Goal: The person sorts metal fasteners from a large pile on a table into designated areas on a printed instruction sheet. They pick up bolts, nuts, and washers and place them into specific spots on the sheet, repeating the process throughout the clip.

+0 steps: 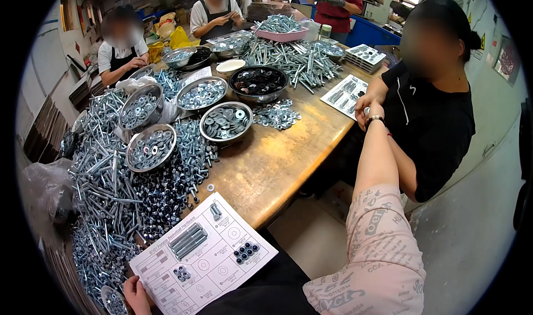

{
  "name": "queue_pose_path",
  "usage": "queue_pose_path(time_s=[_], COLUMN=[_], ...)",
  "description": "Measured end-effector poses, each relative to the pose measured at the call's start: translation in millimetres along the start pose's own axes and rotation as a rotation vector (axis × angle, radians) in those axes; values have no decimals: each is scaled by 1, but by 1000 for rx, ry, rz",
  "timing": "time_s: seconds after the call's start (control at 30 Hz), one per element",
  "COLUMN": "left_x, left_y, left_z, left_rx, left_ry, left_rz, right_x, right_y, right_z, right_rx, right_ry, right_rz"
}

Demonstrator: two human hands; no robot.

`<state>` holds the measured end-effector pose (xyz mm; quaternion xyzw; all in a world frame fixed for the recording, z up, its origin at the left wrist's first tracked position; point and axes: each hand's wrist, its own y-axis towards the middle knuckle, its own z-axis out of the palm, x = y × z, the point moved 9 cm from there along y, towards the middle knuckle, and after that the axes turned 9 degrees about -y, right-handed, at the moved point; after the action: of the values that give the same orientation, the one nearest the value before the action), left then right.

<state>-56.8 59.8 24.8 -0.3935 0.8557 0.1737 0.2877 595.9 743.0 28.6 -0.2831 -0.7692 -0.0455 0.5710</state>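
The head view shows the person's left hand (pixel 136 294) at the lower left, its fingers closed on the near left edge of a white printed sheet (pixel 214 254). The sheet lies slantwise across the lower left and lower middle, its upper corner over the table (pixel 277 165) and its lower part over the person's dark trousers (pixel 261 287). On it rest a row of long bolts (pixel 187 240), a short bolt (pixel 216 211), a group of dark-centred nuts (pixel 246 253) and a cluster of smaller nuts (pixel 181 273).

The right arm, in a pink printed sleeve (pixel 383 237), reaches up beyond the table's right edge. The right hand (pixel 367 113) meets the hands of a co-worker in a black shirt (pixel 433 132); the fingers overlap, and one cannot tell whether it is open or gripping.

The widest bare stretch of tabletop runs from the centre toward the right edge, bounded above by loose washers (pixel 276 115) and a steel bowl of washers (pixel 236 138). A single washer (pixel 210 187) lies just above the sheet's top corner. The left side is tight: heaped bolts (pixel 111 173) and dark-centred lock nuts (pixel 166 204) crowd right up to the sheet's left edge. Between the table's right edge and the sleeve, a gap opens downward.
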Motion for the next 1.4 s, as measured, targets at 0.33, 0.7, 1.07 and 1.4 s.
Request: queue_pose_path(time_s=[0.33, 0.7, 1.07, 1.4], left_x=[46, 25, 55, 49], left_y=[-1, -8, -25, -27], left_z=[-2, -7, 4, 5], left_rx=[-96, -140, -101, 37], left_ry=[-332, -249, -282, -417], left_rz=[-35, 39, -83, -114], right_x=[65, 137, 149, -73], right_y=[8, -54, -357, -696], right_z=[18, 23, 184, 290], right_rx=[-366, -141, 604, 1786], right_ry=[-997, -234, 57, -535], right_rz=[-558, -1228, -1323, -1573])
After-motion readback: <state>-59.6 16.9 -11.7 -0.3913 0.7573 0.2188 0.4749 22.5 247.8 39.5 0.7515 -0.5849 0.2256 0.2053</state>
